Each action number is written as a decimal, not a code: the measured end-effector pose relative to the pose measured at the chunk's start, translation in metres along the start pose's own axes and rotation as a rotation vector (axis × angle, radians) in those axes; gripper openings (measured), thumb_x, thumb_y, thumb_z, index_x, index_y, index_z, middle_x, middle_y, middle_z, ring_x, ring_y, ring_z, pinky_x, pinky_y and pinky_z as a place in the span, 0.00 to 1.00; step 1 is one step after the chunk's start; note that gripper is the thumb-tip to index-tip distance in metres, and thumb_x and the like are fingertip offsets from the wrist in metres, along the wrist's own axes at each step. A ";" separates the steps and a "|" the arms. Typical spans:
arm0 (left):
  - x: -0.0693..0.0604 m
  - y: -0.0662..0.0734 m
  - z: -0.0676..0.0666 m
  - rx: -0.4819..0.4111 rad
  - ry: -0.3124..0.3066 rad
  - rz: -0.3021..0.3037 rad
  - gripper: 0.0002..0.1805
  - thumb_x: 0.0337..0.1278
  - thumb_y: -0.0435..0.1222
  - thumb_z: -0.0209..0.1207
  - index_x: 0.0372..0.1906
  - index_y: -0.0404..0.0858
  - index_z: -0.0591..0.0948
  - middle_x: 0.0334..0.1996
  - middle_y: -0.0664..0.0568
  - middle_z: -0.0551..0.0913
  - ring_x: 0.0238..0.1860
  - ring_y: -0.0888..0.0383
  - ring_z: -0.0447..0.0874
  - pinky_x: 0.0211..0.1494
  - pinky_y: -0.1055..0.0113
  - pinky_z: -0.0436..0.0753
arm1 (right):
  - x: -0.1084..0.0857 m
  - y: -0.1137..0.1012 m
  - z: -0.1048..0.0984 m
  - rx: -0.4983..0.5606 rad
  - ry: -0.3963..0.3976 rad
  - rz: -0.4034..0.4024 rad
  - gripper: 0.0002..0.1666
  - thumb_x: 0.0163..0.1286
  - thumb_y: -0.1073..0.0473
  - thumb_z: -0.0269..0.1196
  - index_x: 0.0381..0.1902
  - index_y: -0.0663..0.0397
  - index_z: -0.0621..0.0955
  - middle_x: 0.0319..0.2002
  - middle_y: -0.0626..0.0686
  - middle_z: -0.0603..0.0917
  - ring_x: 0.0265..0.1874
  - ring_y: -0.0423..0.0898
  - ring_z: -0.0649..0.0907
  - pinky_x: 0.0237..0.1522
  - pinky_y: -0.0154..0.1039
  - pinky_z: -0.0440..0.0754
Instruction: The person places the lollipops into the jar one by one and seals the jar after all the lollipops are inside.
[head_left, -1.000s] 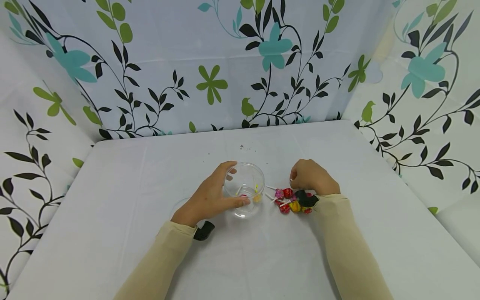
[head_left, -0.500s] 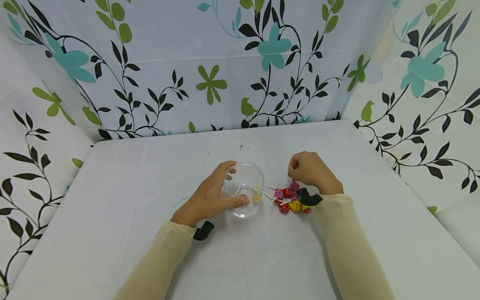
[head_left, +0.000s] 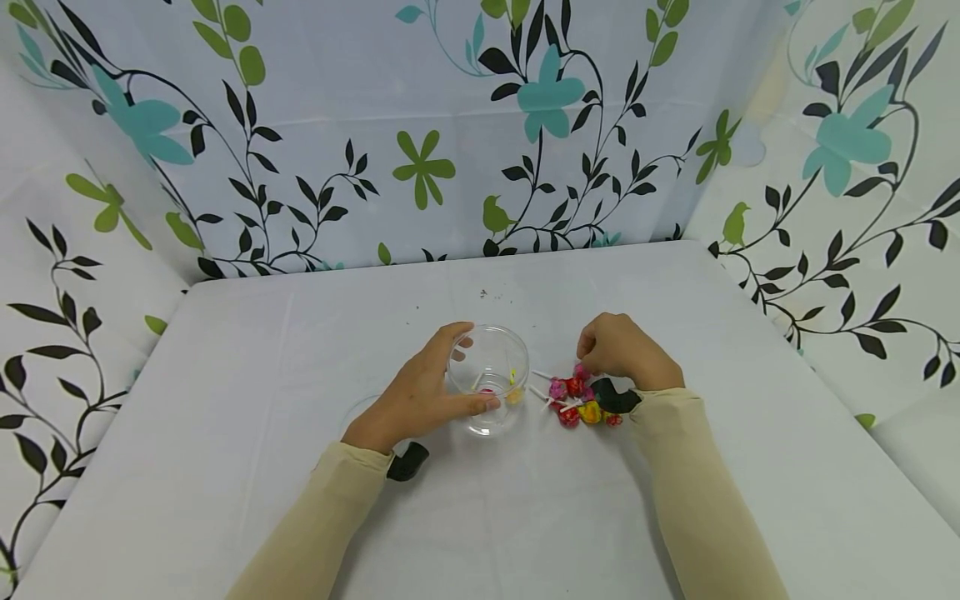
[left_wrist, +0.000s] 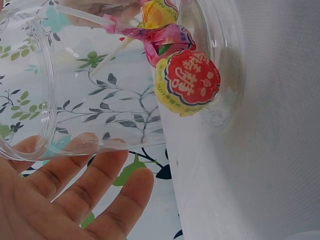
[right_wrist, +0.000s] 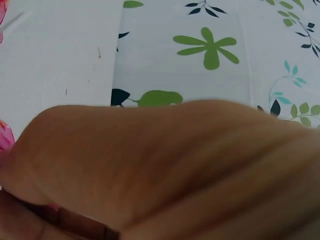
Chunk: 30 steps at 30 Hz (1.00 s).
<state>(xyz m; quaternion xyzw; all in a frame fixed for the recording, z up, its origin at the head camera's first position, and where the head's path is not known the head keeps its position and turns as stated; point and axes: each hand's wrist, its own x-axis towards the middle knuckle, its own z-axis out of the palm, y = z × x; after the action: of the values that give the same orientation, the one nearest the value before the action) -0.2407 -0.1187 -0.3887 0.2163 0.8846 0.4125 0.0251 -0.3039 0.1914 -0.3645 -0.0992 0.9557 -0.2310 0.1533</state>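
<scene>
My left hand [head_left: 427, 387] grips a clear plastic jar [head_left: 487, 354] that stands upright on the table, thumb on the near side and fingers round the far side. Inside the jar, at its bottom, lie several wrapped lollipops, among them a red and yellow one [left_wrist: 187, 82] and a pink one [left_wrist: 167, 42]. To the right of the jar, my right hand [head_left: 626, 350] is over a small pile of lollipops [head_left: 570, 412]. Its fingertips pinch a pink lollipop [head_left: 581, 370] at the pile's far side; the back of the hand hides most of the grip in the right wrist view.
A faint clear round rim [head_left: 356, 407], perhaps a lid, lies partly behind my left wrist. Small dark specks [head_left: 483, 293] mark the white tablecloth [head_left: 225, 433] towards the back. Patterned curtains [head_left: 322, 125] enclose the table's back and sides.
My right hand rose slightly, showing a pink lollipop beneath its fingers, then came down again towards the pile. The left hand and the jar have stayed in place.
</scene>
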 end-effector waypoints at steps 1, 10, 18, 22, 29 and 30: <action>0.000 0.000 0.000 0.000 0.000 0.002 0.56 0.49 0.64 0.73 0.80 0.54 0.57 0.69 0.57 0.73 0.68 0.49 0.75 0.63 0.42 0.78 | 0.000 0.000 0.000 -0.002 -0.006 0.002 0.01 0.63 0.65 0.70 0.31 0.57 0.87 0.33 0.53 0.86 0.33 0.51 0.79 0.33 0.40 0.78; 0.001 -0.001 0.001 0.012 -0.001 -0.023 0.57 0.48 0.66 0.73 0.80 0.55 0.57 0.69 0.57 0.73 0.68 0.53 0.74 0.64 0.41 0.78 | -0.001 -0.003 -0.001 -0.010 0.085 -0.065 0.04 0.63 0.67 0.69 0.28 0.56 0.88 0.32 0.53 0.86 0.31 0.50 0.78 0.30 0.40 0.76; 0.001 -0.001 0.001 0.015 -0.003 -0.024 0.58 0.48 0.64 0.74 0.80 0.51 0.58 0.69 0.56 0.73 0.68 0.52 0.74 0.65 0.41 0.77 | 0.000 -0.004 -0.002 0.045 0.232 -0.138 0.03 0.65 0.64 0.69 0.32 0.55 0.89 0.35 0.53 0.89 0.34 0.52 0.80 0.32 0.42 0.80; 0.001 -0.001 0.001 0.011 -0.005 -0.027 0.59 0.48 0.64 0.74 0.80 0.51 0.58 0.70 0.53 0.74 0.68 0.52 0.74 0.64 0.40 0.77 | 0.001 -0.006 -0.003 0.095 0.275 -0.166 0.04 0.64 0.64 0.68 0.33 0.55 0.90 0.35 0.53 0.90 0.33 0.51 0.81 0.31 0.41 0.79; 0.001 0.000 0.001 0.008 -0.009 -0.037 0.58 0.47 0.65 0.73 0.80 0.53 0.57 0.71 0.50 0.73 0.69 0.51 0.74 0.64 0.40 0.78 | -0.006 -0.015 -0.006 0.192 0.307 -0.174 0.03 0.66 0.63 0.69 0.35 0.55 0.89 0.38 0.55 0.90 0.38 0.52 0.85 0.38 0.44 0.83; 0.001 0.000 0.001 0.007 -0.009 -0.039 0.59 0.47 0.65 0.73 0.80 0.52 0.57 0.71 0.51 0.73 0.69 0.51 0.74 0.64 0.39 0.78 | -0.007 -0.016 -0.006 0.198 0.313 -0.179 0.03 0.66 0.63 0.69 0.35 0.55 0.89 0.39 0.55 0.90 0.38 0.52 0.86 0.39 0.45 0.83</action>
<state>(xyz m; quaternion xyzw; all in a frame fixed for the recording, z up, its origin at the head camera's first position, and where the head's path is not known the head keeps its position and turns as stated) -0.2418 -0.1174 -0.3893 0.2011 0.8899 0.4078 0.0365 -0.2974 0.1821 -0.3497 -0.1311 0.9278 -0.3491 -0.0095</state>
